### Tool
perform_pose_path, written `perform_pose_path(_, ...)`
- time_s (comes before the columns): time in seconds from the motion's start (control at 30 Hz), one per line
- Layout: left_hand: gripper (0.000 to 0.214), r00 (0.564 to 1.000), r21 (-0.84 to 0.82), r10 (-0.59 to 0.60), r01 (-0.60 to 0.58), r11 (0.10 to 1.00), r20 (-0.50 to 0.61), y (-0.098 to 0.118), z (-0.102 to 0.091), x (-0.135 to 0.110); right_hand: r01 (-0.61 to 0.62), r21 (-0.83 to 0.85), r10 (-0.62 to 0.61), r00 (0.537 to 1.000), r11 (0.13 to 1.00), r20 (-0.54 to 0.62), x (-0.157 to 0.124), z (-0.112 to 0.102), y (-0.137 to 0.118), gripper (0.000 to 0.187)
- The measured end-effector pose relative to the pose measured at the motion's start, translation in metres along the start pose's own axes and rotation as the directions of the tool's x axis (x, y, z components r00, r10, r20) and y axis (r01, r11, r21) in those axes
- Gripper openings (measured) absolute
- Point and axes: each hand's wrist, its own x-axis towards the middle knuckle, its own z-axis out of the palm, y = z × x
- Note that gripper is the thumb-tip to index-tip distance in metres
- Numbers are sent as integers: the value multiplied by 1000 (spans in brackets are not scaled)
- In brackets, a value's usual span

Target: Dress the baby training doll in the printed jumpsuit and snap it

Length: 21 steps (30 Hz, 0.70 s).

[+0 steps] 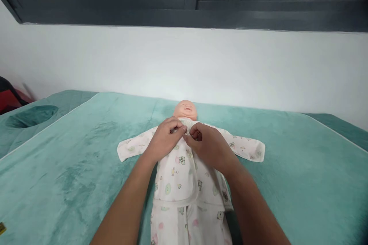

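Observation:
A baby doll [185,110] lies on its back, its head toward the wall. It wears a white baby top [175,176] printed with small animals, sleeves spread to both sides, and matching trousers [169,222] below. At the neckline my left hand [169,138] pinches the edge of the top between thumb and finger. Close beside it, my right hand [208,143] has curled fingers with thumb and forefinger at the same front edge. Any fastener there is too small or too covered to make out.
A green plush cover [86,168] lies under the doll, with an oval hole [33,116] at the left. Behind stands a white wall [184,61] below a dark window frame [115,11]. A red and black item [10,97] sits at the far left edge.

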Motion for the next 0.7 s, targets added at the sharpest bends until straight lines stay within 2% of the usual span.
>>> perform_pose_path(0.1,19,989,-23,-10,13,1000,146,3,-9,-2,-45,139,32,995,989,99,0,-8,4,23)
perform_pose_path(0.17,18,980,-29,-17,23,999,198,4,-13,-2,-83,238,46,987,968,156,2,-11,9,21)
perform_pose_path(0.33,18,989,-92,30,-17,996,147,5,-9,-2,-160,456,82,979,876,186,8,-8,18,25)
perform_pose_path(0.57,25,988,-178,18,10,984,156,11,-4,-5,-210,711,114,977,671,182,12,-1,25,30)
perform_pose_path(0.7,26,988,-188,5,25,982,155,11,-3,-5,-212,727,95,975,653,200,13,0,27,31)
